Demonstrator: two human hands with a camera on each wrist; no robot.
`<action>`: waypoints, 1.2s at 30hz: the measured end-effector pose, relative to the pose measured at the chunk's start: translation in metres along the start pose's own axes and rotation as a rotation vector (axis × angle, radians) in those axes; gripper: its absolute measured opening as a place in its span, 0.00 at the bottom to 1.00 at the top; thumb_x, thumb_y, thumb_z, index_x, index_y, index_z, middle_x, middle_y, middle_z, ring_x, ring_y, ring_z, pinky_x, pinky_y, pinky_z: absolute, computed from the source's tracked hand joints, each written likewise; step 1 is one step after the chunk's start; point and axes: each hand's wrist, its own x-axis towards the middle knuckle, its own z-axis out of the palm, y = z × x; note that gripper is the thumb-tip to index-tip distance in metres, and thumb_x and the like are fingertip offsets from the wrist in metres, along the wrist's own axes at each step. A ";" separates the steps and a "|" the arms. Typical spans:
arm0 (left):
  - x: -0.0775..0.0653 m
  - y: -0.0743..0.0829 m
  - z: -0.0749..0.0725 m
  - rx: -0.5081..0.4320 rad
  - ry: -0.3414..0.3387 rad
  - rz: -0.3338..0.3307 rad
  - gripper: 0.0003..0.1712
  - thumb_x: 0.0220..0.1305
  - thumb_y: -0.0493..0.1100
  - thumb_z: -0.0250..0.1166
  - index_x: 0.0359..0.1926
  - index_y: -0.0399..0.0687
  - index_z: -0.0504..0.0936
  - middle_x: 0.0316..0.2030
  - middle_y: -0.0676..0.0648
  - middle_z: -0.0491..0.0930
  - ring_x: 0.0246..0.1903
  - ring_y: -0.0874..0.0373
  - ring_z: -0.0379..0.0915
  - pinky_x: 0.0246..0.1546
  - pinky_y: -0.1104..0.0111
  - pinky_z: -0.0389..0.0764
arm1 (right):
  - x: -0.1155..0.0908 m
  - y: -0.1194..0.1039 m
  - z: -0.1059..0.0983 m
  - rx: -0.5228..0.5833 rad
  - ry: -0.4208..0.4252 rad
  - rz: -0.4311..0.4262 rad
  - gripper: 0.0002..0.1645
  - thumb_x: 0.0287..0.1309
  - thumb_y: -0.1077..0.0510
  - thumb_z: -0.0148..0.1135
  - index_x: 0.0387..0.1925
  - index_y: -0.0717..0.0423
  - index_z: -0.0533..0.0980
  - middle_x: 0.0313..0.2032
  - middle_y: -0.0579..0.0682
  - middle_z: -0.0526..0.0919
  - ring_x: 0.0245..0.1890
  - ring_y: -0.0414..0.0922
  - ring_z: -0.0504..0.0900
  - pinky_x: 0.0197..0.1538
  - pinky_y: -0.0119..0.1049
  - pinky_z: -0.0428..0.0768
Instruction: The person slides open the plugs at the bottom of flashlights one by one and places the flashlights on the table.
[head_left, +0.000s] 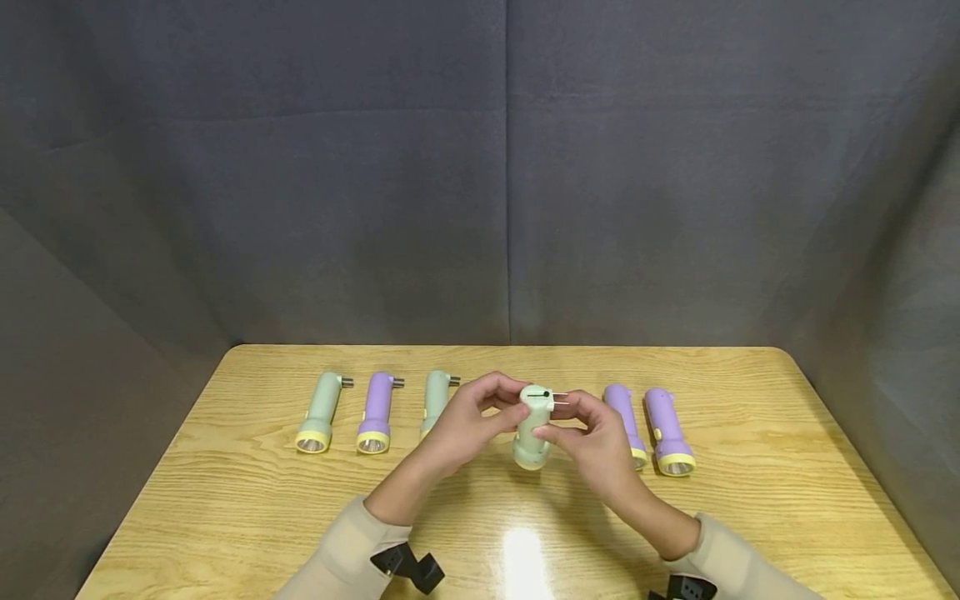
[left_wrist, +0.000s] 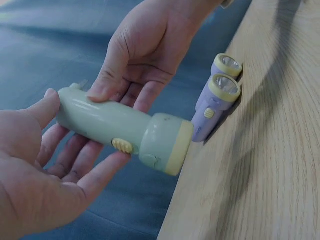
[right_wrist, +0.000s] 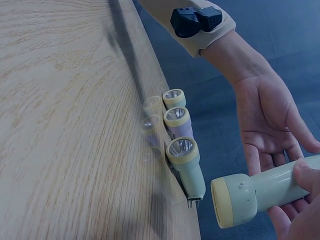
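Between both hands, raised above the table, is a pale green flashlight [head_left: 533, 429] with a yellow lens ring [left_wrist: 180, 148] and a yellow slide switch [left_wrist: 122, 145]. Its head points down toward me, and two metal plug prongs [head_left: 561, 403] stick out to the right from its tail end. My left hand [head_left: 463, 414] holds its left side, thumb near the tail and fingers underneath along the body. From the other side, my right hand [head_left: 597, 442] grips the body with its thumb on top. The lens is hidden in the head view.
On the wooden table [head_left: 315, 533], a green flashlight [head_left: 320, 414], a purple one [head_left: 377, 412] and another green one [head_left: 436, 398] lie at left, prongs out. Two purple flashlights [head_left: 622, 412] [head_left: 668, 429] lie at right. Grey curtain [head_left: 375, 208] surrounds the table.
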 end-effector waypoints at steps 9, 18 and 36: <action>0.000 -0.009 -0.004 -0.001 -0.008 0.070 0.18 0.66 0.31 0.69 0.56 0.36 0.82 0.54 0.41 0.83 0.54 0.51 0.80 0.64 0.48 0.73 | 0.002 -0.004 -0.004 -0.019 0.014 0.015 0.15 0.53 0.71 0.74 0.43 0.71 0.80 0.40 0.44 0.87 0.45 0.41 0.83 0.46 0.34 0.86; -0.004 -0.014 -0.002 -0.013 -0.008 0.069 0.25 0.64 0.29 0.69 0.62 0.36 0.78 0.56 0.39 0.81 0.58 0.49 0.77 0.60 0.58 0.79 | 0.003 -0.004 -0.006 -0.027 0.016 0.017 0.15 0.54 0.70 0.73 0.45 0.70 0.81 0.42 0.45 0.87 0.45 0.44 0.84 0.47 0.35 0.86; -0.004 -0.021 0.005 -0.079 0.080 0.103 0.25 0.63 0.27 0.69 0.61 0.33 0.78 0.56 0.35 0.79 0.56 0.42 0.78 0.52 0.62 0.84 | 0.003 -0.004 -0.002 -0.012 0.029 0.005 0.17 0.55 0.70 0.73 0.46 0.70 0.81 0.43 0.47 0.87 0.44 0.42 0.84 0.47 0.34 0.86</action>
